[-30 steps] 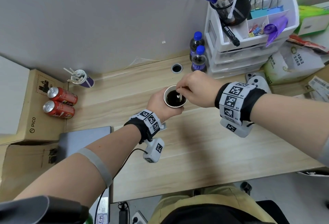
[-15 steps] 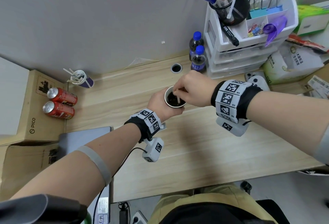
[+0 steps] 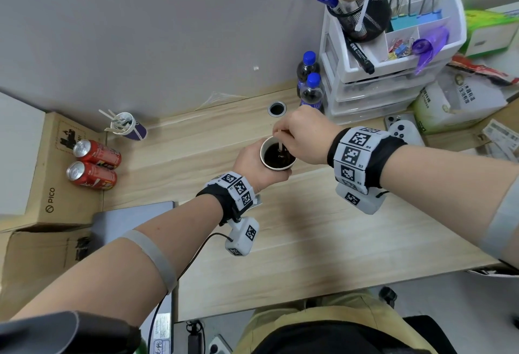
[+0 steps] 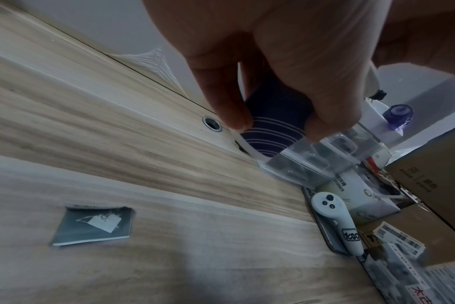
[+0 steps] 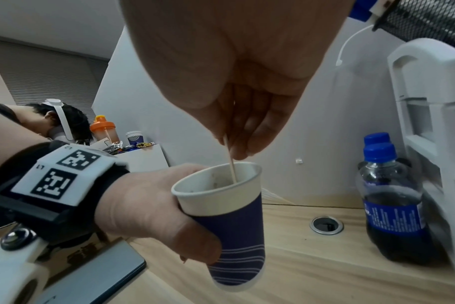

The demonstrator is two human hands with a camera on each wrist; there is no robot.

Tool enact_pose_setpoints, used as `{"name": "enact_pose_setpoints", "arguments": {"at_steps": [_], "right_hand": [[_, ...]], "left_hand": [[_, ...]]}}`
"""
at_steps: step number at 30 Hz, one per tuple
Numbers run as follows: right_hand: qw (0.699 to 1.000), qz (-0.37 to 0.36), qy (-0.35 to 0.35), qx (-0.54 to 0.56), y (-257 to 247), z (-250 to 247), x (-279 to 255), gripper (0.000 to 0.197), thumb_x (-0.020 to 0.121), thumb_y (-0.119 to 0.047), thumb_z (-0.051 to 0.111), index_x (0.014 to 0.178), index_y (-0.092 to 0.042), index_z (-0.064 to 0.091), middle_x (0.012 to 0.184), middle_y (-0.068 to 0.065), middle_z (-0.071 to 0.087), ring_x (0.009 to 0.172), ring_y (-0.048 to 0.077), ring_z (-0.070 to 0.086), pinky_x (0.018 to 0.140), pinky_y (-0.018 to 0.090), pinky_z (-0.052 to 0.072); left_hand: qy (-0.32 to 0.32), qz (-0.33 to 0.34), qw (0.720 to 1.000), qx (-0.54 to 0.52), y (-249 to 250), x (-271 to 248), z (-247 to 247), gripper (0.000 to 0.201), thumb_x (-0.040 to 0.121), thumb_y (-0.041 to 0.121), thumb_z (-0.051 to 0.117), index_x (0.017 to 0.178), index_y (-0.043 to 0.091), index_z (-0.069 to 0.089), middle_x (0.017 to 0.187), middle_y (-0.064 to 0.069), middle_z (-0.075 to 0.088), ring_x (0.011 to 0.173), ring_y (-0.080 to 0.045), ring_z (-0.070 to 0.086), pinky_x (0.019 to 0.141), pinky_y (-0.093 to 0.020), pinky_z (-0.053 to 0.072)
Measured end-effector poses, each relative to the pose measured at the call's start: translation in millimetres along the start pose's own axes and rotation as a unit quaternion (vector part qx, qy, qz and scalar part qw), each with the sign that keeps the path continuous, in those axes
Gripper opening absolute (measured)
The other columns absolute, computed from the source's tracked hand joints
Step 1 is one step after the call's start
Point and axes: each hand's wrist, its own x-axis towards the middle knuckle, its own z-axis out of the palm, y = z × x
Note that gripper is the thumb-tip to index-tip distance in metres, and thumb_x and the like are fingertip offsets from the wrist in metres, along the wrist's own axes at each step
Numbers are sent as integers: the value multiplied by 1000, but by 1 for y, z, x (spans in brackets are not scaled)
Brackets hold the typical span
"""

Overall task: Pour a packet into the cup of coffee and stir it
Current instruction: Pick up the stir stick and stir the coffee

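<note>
A navy paper cup with a white rim holds dark coffee. My left hand grips it round the side and holds it tilted, a little above the wooden desk. My right hand hovers over the cup and pinches a thin pale stirrer whose lower end dips into the coffee. A torn grey packet lies flat on the desk, seen only in the left wrist view.
Two blue-capped soda bottles and a white drawer unit stand just behind the cup. A desk cable hole lies beyond it. A second cup with stirrers and two red cans sit left. A white controller rests at the right.
My right hand has shifted slightly back and left over the cup, moving the stirrer round in the coffee. The left hand keeps its hold on the cup.
</note>
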Motion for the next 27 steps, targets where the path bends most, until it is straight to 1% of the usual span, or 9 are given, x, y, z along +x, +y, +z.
{"name": "enact_pose_setpoints", "arguments": {"at_steps": [5,9,11,14,17,19,21,23,27], "right_hand": [[997,-25,-65,31,-6,-2,1,25,91,-19,52,77,-15,72,66,-5,61,67,17,54,67,33,49],[1000,-8,1,3,-3,-1,3,37,86,-13,46,51,-23,45,54,0,48,60,24,45,60,42,48],[1000,3,-3,-15,-1,-5,2,37,86,-14,45,51,-25,44,54,0,47,60,26,47,60,41,49],[998,-15,-60,-20,-5,-5,-1,27,89,-20,49,75,-16,73,71,4,69,69,23,59,68,41,55],[996,-34,-81,20,-10,3,-1,26,91,-21,52,92,-17,78,86,3,76,79,20,65,76,38,55],[998,-35,-55,6,-7,6,3,27,89,-20,48,78,-17,73,80,5,73,76,24,64,73,42,54],[1000,-13,-19,-9,-2,3,4,31,87,-18,44,57,-22,53,66,5,61,67,28,56,65,46,52],[1000,6,-1,-29,1,-2,3,34,88,-18,43,55,-26,41,65,5,54,66,30,54,63,45,52],[998,6,-55,-19,-4,-4,3,26,90,-24,49,76,-17,70,75,4,69,72,25,62,69,42,56]], "left_hand": [[1,-10,1000,1,0,-2,-1,34,63,39,84,83,33,57,76,11,69,76,-13,68,69,-32,57],[7,2,1000,7,2,-4,-1,33,64,41,82,83,38,56,77,14,68,78,-12,67,72,-32,57],[10,4,1000,-3,3,-4,-2,34,64,40,83,80,43,53,76,17,66,78,-10,66,73,-31,56],[5,0,1000,1,0,-5,0,32,63,38,83,77,39,53,74,13,67,75,-13,67,71,-35,58],[-2,-17,1000,-12,-3,-7,3,31,63,34,84,77,38,57,76,8,72,76,-13,71,70,-37,59],[3,-14,1000,-8,-4,-6,2,30,63,37,84,78,37,58,76,9,71,75,-12,69,68,-32,58],[8,2,1000,2,-3,-4,0,31,63,41,82,82,38,57,76,13,68,74,-9,66,66,-26,53],[13,1,1000,-3,-4,-1,-1,32,63,44,80,84,43,56,78,16,67,76,-7,65,69,-22,51],[7,-9,1000,0,-5,2,-2,34,63,42,82,74,45,50,72,16,65,73,-9,65,67,-24,52]]}}
